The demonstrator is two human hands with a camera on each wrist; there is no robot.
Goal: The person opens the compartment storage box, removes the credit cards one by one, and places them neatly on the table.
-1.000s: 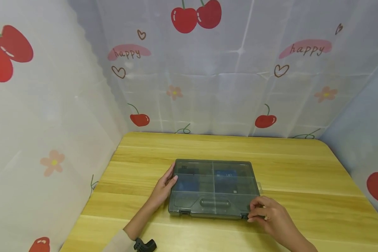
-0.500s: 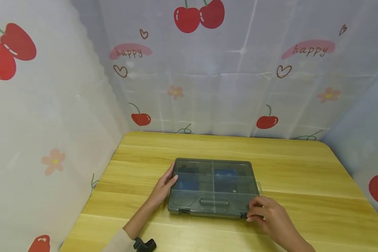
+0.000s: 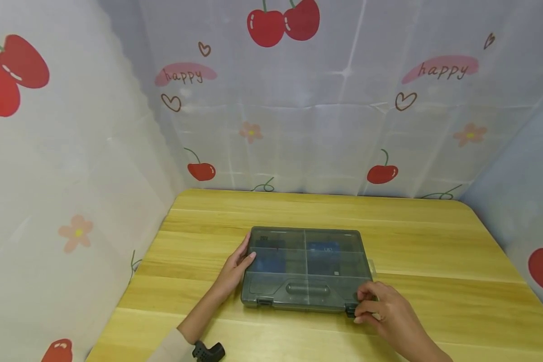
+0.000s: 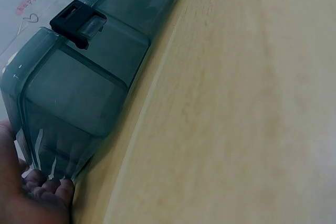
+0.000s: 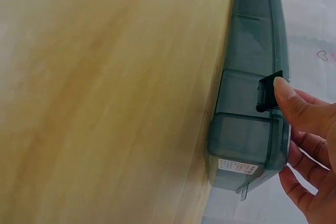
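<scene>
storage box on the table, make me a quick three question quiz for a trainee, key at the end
1. Whose thumb touches the black latch near the right corner of the storage box?
A) left hand
B) right hand
C) neither

2. True or false: the left hand is completely off the box.

3. Fill in: in the right wrist view, a small white ____ is stuck on the box's end wall.

Key:
1. B
2. False; the left hand grips its left side.
3. label
</scene>
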